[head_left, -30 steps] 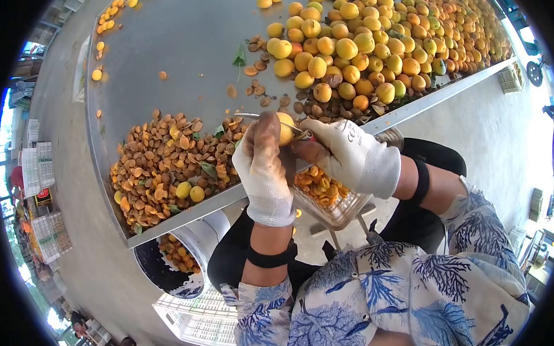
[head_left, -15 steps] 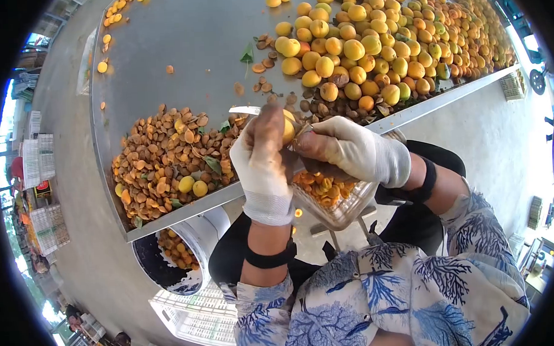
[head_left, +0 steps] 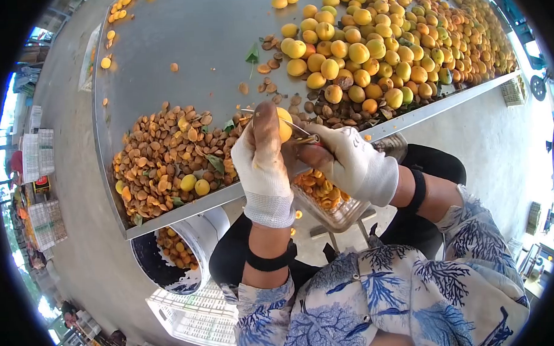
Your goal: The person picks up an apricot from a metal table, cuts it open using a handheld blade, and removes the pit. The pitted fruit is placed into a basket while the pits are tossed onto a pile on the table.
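A: Where's the fruit?
B: Yellow fruit [head_left: 284, 125], mid-frame, up in the left hand [head_left: 261, 164], over the desk [head_left: 174, 30] edge.
A: Fingers?
B: Left ones clamped on the fruit. Right hand [head_left: 353, 161], also gloved, has its fingers closed round the handle of a knife [head_left: 300, 129]. Blade runs across at the fruit, tip poking out left of the left hand. Can't tell how deep it sits.
A: What's changed?
B: Blade had its broad face up half a second ago; now it's a thin line. Right hand has eased a little away from the fruit, more handle showing. Fruit hasn't left the left hand. My read: a cut is mid-way, fruit not yet in two.
A: Around it?
B: Basket [head_left: 336, 218] just below the hands, orange pieces [head_left: 323, 189] in it. Brown pits [head_left: 160, 146] heaped at centre left, two yellow fruits among them. Big fruit pile [head_left: 370, 48], upper right.
A: Further out?
B: Bucket [head_left: 215, 224] with fruit inside, lower left; white crate [head_left: 193, 316] below it on the floor [head_left: 108, 240].
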Demonstrator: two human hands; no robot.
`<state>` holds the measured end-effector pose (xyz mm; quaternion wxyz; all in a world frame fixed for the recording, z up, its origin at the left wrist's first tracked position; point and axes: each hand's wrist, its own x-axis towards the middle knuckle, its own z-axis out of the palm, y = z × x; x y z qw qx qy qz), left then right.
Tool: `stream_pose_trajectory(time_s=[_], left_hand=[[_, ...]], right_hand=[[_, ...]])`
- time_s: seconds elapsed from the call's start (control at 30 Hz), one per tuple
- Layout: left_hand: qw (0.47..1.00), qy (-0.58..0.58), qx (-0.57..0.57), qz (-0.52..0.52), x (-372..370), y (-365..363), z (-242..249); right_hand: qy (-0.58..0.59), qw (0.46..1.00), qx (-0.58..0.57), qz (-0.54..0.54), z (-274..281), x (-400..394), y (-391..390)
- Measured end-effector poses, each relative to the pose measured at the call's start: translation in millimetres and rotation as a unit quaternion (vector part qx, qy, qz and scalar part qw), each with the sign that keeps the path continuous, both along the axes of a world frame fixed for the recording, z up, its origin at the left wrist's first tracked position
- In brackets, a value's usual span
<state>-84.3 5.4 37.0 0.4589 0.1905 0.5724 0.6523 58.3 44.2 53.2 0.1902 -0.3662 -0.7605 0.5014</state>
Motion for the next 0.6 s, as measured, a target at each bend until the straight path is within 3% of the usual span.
stream_pose_trajectory(time_s=[0.07, 0.1, 0.13, 0.23, 0.27, 0.3, 0.33, 0.37, 0.43, 0.57, 0.6], left_hand=[[1.000, -0.002, -0.007, -0.005, 1, 0, 5], [1.000, 0.009, 0.005, -0.006, 3, 0, 9], [1.000, 0.021, 0.018, -0.007, 4, 1, 11], [0.999, -0.020, -0.003, -0.036, -1, -5, 12], [0.999, -0.019, -0.004, -0.038, -2, -6, 13], [0.999, -0.022, 0.001, -0.047, -3, -7, 14], [0.998, -0.026, 0.006, -0.057, -3, -7, 16], [0.998, -0.026, 0.006, -0.062, -3, -7, 19], [0.997, -0.020, 0.001, -0.071, -2, -6, 25], [0.998, 0.017, 0.010, -0.057, -3, -5, 20], [0.997, 0.030, -0.003, -0.070, -3, -5, 26]], right_hand=[[0.057, 0.996, -0.073, 0.001, 3, -1, 0], [0.071, 0.959, -0.274, 0.000, 12, 0, 1], [0.083, 0.882, -0.463, -0.001, 17, 1, 2], [0.107, 0.902, -0.417, -0.040, 13, -1, -2], [0.098, 0.978, -0.175, 0.047, -3, 3, 6], [0.099, 0.978, -0.175, 0.044, -3, 5, 9], [0.010, 0.999, -0.009, 0.038, 0, 8, 12], [-0.083, 0.983, 0.158, 0.030, 3, 10, 13], [-0.102, 0.979, 0.170, 0.036, 4, 8, 12], [-0.060, 0.996, 0.070, 0.016, 1, 1, 9], [0.012, 0.998, -0.063, 0.017, 1, -1, 10]])
